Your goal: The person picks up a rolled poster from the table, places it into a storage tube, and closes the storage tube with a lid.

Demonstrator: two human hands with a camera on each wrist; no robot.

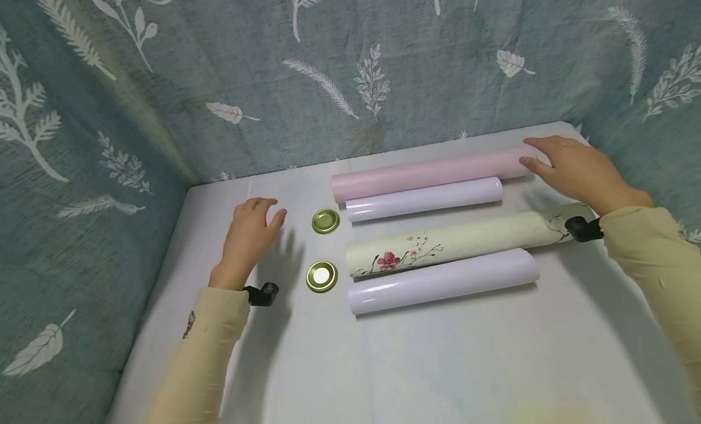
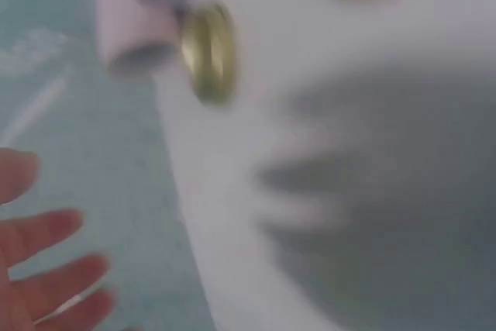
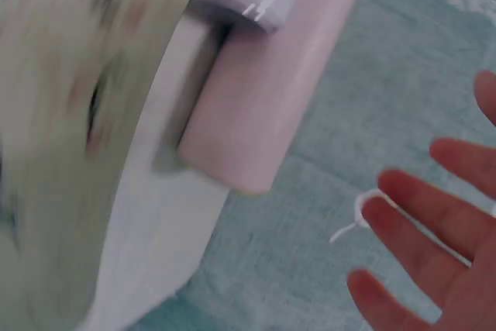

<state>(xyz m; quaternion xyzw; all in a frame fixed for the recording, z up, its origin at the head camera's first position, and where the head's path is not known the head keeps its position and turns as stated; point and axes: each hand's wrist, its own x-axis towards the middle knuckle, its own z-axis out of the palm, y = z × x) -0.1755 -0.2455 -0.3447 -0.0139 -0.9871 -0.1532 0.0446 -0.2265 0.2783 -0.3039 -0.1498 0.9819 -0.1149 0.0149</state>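
Softly pink, one long, slender roll point(image 1: 432, 173).

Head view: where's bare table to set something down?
Biggest patch: the white table on the near side of the nearer lilac roll. Smaller strip: between left hand and left curtain. Crowded: the rolls' area, with floral roll, farther lilac roll and pink roll behind; gold lids by their left ends, right hand by the pink one's right end.

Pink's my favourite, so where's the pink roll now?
In the head view, the pink roll lies toward the back of the table, mostly right of centre, behind a shorter lilac roll, with the right hand by its right end.
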